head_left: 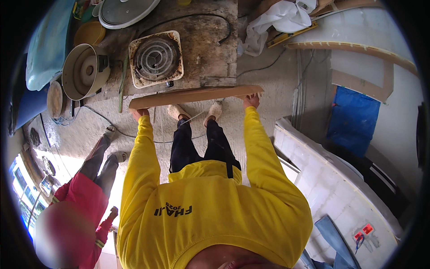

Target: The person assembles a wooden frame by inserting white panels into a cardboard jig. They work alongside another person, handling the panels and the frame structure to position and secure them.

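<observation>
Left hand: left hand (139,113) closed on the left end of a long wooden board (195,95), fingers wrapped under the edge.
Right hand: right hand (251,100) gripping the right end of the same board, fingers curled over it.
Board: held flat and level between both hands, arms in yellow sleeves stretched out straight; slightly higher at the right end in the picture.
Board vs bench: its far edge sits right at the near edge of the bench (210,40); cannot tell if touching.
Below board: person's own feet in light slippers (215,111) on the floor, just under the board's middle.
Bench: dark, stained, worn top.
On bench: square electric hot plate (156,58) with a coil, just beyond the board's left half; black cable (197,18) looping behind it.
Left of bench: round metal cooker pot (83,71), open; yellow bowl (89,32) and a glass lid (127,10) further back.
Floor: grey concrete floor (264,125), thin cables running across.
Right side: white curved panels (340,188), blue sheet (354,119), white cloth (277,20) bunched at the top.
Nearby: another person in a red top (83,197) standing at the lower left, well apart from the board.
In the way: nothing between hands and board; bench edge right ahead.
</observation>
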A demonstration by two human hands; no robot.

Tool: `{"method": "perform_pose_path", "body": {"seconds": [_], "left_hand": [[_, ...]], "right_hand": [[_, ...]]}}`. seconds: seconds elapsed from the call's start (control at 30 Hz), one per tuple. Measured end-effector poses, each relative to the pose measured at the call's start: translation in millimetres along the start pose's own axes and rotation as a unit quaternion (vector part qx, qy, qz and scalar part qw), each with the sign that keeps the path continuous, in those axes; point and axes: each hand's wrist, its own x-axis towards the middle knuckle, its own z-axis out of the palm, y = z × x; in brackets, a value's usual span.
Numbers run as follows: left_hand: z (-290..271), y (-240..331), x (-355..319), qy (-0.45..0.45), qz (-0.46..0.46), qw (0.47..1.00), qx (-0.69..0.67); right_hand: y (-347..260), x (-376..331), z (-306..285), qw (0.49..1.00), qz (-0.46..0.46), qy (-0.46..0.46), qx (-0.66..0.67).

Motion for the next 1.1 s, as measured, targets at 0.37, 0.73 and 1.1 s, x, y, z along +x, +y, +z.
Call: {"method": "perform_pose_path", "body": {"seconds": [0.37,0.73,1.1], "left_hand": [[30.8,-77.0,18.9,-0.046,-0.071,0.996,0.015],[26.5,-102.1,28.0,-0.141,-0.033,0.959,0.244],[-25.0,-13.1,-18.5,-0.030,-0.100,0.994,0.015]], "right_hand": [[7.5,34.3,-18.9,0.980,0.128,-0.150,0.025],[7.4,42.3,-4.1,0.972,0.138,-0.188,-0.017],[20.6,36.9,-16.9,0.967,0.164,-0.186,-0.054]]}}
